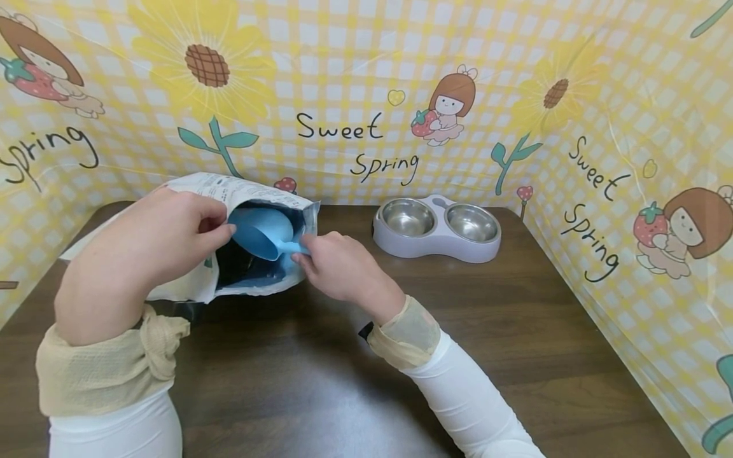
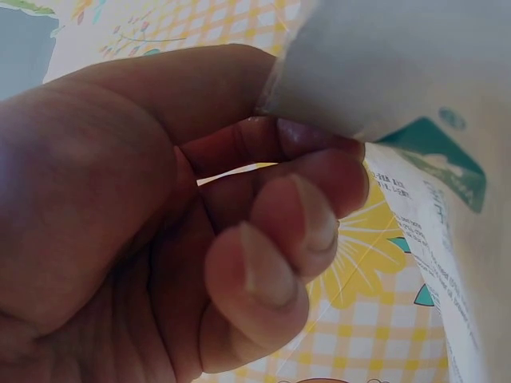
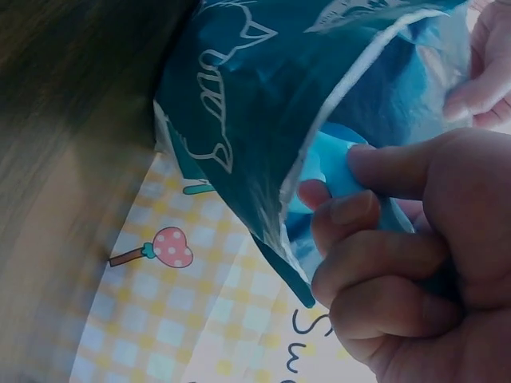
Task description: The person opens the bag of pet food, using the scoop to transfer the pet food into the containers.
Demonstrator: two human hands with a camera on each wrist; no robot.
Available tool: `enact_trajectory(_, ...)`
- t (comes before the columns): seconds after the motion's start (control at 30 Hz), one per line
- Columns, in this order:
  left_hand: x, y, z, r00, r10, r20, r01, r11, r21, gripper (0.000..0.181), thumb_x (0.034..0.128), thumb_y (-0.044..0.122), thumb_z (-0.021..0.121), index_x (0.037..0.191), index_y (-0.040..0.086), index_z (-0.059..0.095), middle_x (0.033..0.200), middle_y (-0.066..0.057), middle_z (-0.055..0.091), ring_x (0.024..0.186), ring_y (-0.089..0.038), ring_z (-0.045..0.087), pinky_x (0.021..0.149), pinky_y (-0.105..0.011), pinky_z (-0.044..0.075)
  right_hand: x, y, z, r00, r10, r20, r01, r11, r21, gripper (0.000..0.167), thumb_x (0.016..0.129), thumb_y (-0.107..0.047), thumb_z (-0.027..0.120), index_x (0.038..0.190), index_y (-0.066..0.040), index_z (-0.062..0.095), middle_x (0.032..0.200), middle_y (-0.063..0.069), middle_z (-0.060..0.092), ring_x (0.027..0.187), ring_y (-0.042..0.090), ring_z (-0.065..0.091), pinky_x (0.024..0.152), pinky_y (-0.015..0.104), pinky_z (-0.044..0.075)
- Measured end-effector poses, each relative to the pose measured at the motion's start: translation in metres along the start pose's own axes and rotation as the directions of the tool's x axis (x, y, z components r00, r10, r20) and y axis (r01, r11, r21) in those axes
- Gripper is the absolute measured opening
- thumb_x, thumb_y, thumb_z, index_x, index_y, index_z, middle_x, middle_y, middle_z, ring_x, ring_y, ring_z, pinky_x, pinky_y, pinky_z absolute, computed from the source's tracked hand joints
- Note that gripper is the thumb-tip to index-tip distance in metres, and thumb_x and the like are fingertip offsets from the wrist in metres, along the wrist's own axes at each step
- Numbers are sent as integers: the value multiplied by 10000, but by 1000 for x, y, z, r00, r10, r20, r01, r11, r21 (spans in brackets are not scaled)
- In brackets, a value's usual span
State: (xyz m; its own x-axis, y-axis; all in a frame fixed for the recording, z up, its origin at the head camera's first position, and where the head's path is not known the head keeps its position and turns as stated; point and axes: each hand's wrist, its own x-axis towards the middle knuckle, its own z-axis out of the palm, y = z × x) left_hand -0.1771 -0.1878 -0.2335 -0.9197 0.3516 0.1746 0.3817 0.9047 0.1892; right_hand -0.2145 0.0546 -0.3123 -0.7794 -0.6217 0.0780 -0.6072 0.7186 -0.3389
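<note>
blue scoop (image 1: 256, 240) sits in the mouth of a white-and-teal bag (image 1: 266, 194), and from where i stand the right hand (image 1: 343, 264) has its handle pinched between thumb and fingers. the left hand (image 1: 154, 232) pinches the near side of the bag's opening, its other fingers loosely bent. the hands are apart, with the gaping mouth between them.

the bag worries me most. it leans over on the wooden table (image 1: 321, 356) with its opening turned toward the right hand, and that one pinch looks like a slim hold. should the left fingers slip, i'd expect the soft wall to sag and snag the scoop, or the whole bag to roll. tip it further and anything loose inside could slide out onto the wood; the double bowl (image 1: 424, 246) stands off to the right, not under the mouth. it's too dark in there for me to tell what or how much the bag holds, or whether the scoop carries anything.

the handle is another weak spot: a short grip like that could let the scoop twist if its lip catches the rim, which runs right beside the right knuckles.
</note>
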Motion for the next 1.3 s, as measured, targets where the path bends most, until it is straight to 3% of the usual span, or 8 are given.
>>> enact_trajectory(0.2, 0, 1, 0, 1000, 12, -9, -12, 1000, 2, 357, 1038, 175, 640, 683, 161, 597, 608, 33, 485, 638, -161, 466, 622, -309, 334, 1, -2, 10, 997, -14, -80, 3, 992, -126, 262, 1139, -309, 560, 1013, -98, 651, 729, -16, 516, 610, 112, 543, 508, 204, 391)
enact_trajectory(0.43, 0, 1, 1, 1000, 17, -10, -17, 1000, 8, 371, 1037, 183, 651, 673, 166, 584, 600, 38, 471, 628, -155, 458, 633, -312, 330, 3, -5, 15, 993, -16, -119, -13, 970, -243, 256, 1130, -321, 571, 1031, -112, 681, 712, -12, 566, 585, 117, 580, 497, 221, 427)
enact_trajectory(0.6, 0, 1, 1, 1000, 22, 1, -22, 1000, 18, 380, 1040, 190, 653, 669, 169, 576, 594, 38, 465, 621, -150, 453, 677, -333, 331, 5, -8, 19, 995, 7, -104, -34, 966, -258, 279, 1132, -333, 545, 1055, -111, 694, 737, -12, 609, 596, 112, 604, 519, 213, 455)
enact_trajectory(0.8, 0, 1, 2, 1000, 13, 12, -13, 1000, 10, 386, 1044, 196, 651, 665, 166, 578, 592, 36, 467, 619, -150, 459, 666, -326, 333, 6, -7, 22, 996, 7, -93, -30, 969, -245, 352, 1148, -315, 420, 920, -147, 630, 723, -20, 610, 592, 111, 602, 534, 229, 459)
enact_trajectory(1.03, 1, 2, 2, 1000, 14, 11, -14, 1000, 16, 393, 1049, 203, 652, 665, 168, 577, 594, 36, 469, 626, -149, 463, 664, -325, 334, 6, -8, 19, 999, -24, -24, 17, 965, -263, 322, 1162, -343, 454, 1110, -118, 678, 763, -21, 614, 621, 110, 607, 558, 228, 481)
enact_trajectory(1.3, 2, 2, 2, 1000, 14, 8, -14, 1000, 20, 375, 1041, 189, 647, 672, 158, 587, 595, 28, 482, 625, -158, 467, 714, -365, 345, 7, -2, 13, 992, -23, -127, -3, 980, -200, 355, 1143, -385, 540, 960, -128, 703, 701, -21, 570, 622, 113, 602, 531, 250, 465)
